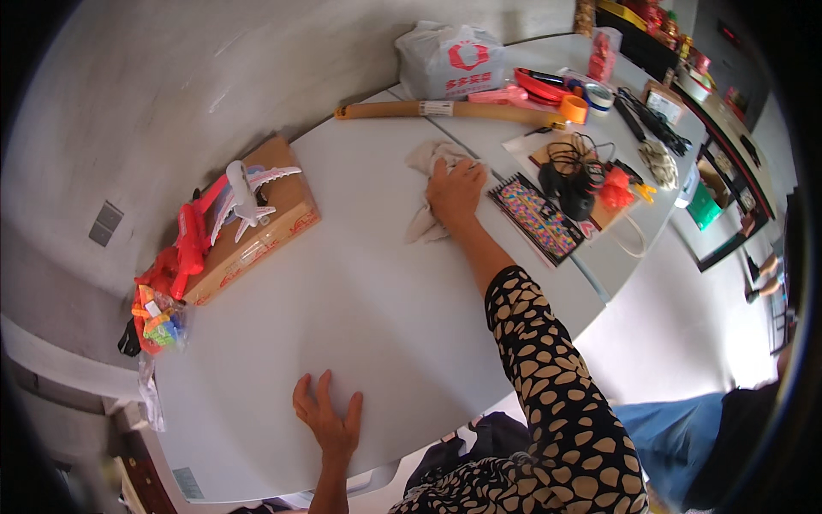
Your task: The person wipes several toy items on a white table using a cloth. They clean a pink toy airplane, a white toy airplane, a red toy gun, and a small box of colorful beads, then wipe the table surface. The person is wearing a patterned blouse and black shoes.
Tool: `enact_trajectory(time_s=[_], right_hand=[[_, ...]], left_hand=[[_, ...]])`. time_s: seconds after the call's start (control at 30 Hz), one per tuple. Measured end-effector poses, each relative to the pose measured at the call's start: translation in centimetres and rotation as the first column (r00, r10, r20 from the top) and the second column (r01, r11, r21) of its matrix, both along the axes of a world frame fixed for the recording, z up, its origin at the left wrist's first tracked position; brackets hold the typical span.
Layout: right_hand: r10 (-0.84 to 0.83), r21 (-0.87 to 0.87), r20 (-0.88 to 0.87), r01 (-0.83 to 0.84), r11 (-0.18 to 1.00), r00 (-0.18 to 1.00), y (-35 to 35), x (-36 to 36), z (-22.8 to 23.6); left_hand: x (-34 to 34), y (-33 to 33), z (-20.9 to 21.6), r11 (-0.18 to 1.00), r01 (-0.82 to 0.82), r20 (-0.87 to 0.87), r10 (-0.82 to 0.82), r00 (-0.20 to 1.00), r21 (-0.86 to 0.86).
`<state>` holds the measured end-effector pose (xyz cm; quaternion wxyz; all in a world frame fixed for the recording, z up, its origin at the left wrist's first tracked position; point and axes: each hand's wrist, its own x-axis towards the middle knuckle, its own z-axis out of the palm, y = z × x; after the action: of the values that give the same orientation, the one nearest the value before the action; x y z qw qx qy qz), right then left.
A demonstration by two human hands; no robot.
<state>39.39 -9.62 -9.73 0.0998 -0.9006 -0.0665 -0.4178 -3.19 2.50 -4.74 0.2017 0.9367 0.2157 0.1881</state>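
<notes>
A crumpled beige cloth [425, 224] lies on the white table [368, 291], toward its far side. My right hand [456, 193] presses down on this cloth with its fingers bent over it, the arm stretched forward. Just right of that hand is a spiral notebook [537, 218] with a colourful patterned cover. Near the front edge, my left hand [329, 418] rests on the bare tabletop with its fingers spread and nothing in them.
Along the wall a cardboard box [274, 218] carries a toy airplane [244, 197] and a red toy [192, 240]. A long brown tube [385, 110] lies before a white plastic bag [449, 64]. Black cables [575, 171], orange tape [574, 109] and other clutter fill the right.
</notes>
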Motion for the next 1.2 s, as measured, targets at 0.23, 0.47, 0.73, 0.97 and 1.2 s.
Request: enact_trajectory(time_s=[0.23, 0.47, 0.73, 0.97, 1.2], right_hand=[[0.124, 0.026, -0.110, -0.122, 0.992, 0.986, -1.4, -8.9, 0.5], [0.409, 0.139, -0.171, -0.389, 0.911, 0.896, -4.7, -18.7, 2.5], [0.647, 0.147, -0.251, -0.633, 0.760, 0.720, -5.2, -28.6, 3.1], [0.760, 0.209, -0.324, -0.740, 0.639, 0.564, -9.8, -29.9, 3.5], [0.748, 0.170, -0.428, -0.767, 0.618, 0.508, -18.8, -27.1, 5.2]], left_hand=[[-0.5, 0.6, -1.0, 0.991, 0.093, 0.088, -0.101, 0.991, 0.093], [-0.7, 0.8, -1.7, 0.990, 0.114, 0.094, -0.122, 0.988, 0.085], [-0.7, 1.7, -2.6, 0.995, 0.098, 0.155, -0.100, 0.983, 0.020], [4.1, 0.4, 1.4, 0.918, 0.373, 0.324, -0.396, 0.859, 0.135], [19.6, -10.3, 5.7, 0.710, 0.698, 0.447, -0.656, 0.609, 0.091]])
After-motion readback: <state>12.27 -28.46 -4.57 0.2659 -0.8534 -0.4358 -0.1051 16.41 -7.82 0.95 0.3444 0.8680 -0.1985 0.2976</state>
